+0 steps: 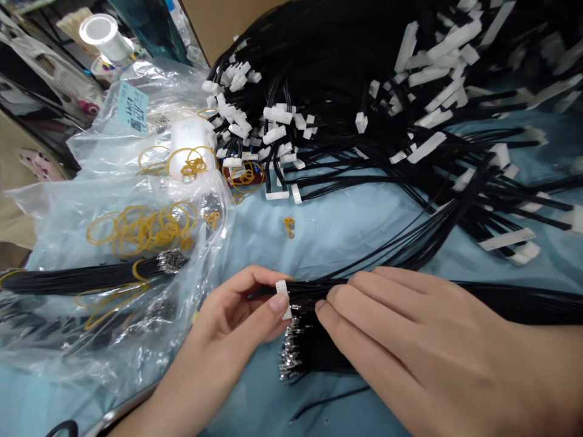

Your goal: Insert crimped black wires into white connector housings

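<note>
Between the thumb and fingers of my left hand (246, 318) is a white connector housing (283, 297), held upright with black wires running out of it to the right. My right hand (410, 340) is closed over the black wires just right of the housing, its fingertips pressed together on them. Under both hands lies a thick bundle of black wires (319, 349), and its bare metal crimp terminals (290, 349) fan out below the housing. Exactly which wires the right fingers pinch is hidden. One loose black wire (328, 402) lies nearer me.
A large heap of black cables with white connectors (277, 115) fills the back and right. At left, clear plastic bags (159, 188) carry yellow rubber bands (146, 227) and another wire bundle (91, 274). A white spool (107, 37) stands behind. Blue cloth (328, 237) covers the table.
</note>
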Demonstrator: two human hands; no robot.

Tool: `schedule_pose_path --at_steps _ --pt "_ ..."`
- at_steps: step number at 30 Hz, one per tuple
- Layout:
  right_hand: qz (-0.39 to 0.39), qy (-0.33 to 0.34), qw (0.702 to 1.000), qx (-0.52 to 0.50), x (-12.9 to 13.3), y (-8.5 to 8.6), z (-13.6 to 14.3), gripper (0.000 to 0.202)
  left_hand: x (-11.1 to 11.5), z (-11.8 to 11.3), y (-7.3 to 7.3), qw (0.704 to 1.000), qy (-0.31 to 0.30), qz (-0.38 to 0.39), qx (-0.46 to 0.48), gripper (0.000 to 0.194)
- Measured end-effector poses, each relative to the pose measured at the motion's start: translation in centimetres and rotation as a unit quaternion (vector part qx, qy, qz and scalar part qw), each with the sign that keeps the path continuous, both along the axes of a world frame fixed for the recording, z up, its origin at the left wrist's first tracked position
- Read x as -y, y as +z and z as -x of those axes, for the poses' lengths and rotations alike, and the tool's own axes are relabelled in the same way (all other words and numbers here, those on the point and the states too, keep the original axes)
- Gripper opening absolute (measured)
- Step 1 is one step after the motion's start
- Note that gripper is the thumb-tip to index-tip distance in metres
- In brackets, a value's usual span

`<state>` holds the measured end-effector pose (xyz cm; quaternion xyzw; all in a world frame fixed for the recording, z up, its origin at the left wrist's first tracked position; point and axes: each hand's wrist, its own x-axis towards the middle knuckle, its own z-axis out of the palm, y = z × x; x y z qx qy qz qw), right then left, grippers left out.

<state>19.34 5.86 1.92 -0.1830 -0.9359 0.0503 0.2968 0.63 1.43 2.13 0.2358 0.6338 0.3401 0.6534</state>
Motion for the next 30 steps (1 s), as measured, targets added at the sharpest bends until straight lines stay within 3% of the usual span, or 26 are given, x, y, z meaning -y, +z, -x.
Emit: schedule_pose_path --at_steps 12,23,30 --pt "-0.018 -0.024 0.999 -0.043 -0.10 -0.71 0.14 0.031 0.13 -0.26 -0.14 1.000 0.003 -0.011 0.009 0.011" --pt "-0.009 0.020 0.999 -0.037 -0.28 -0.47 0.28 0.039 0.46 -0.06 -0.33 1.000 -0.018 -0.006 -0.020 0.010" --pt "-0.012 0.000 0.998 -0.063 -0.67 -0.45 0.35 0.038 0.39 0.10 -0.38 0.999 -0.033 -0.019 -0.037 0.010"
